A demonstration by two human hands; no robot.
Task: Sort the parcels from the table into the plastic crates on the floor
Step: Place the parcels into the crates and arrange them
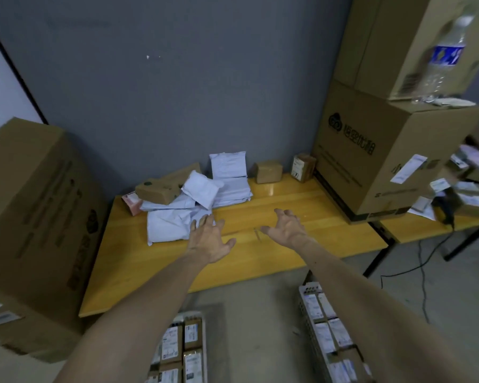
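A heap of white mailer bags (177, 217) lies on the yellow table (288, 205) with a flat brown box (161, 189) and a pink packet (132, 201) at its left. Two small cardboard parcels (268, 171) (303, 167) stand at the back by the wall. My left hand (209, 239) hovers open, fingers spread, just right of the mailer heap. My right hand (286, 228) is open too, over bare table. On the floor below, two plastic crates (304, 299) (202, 327) hold several labelled parcels.
A big cardboard box (31, 230) stands at the table's left end. Stacked large boxes (385, 150) fill the right end, with a water bottle (443, 56) on top. Another table (426, 228) at right carries more parcels (470, 183) and a black cable (421, 261).
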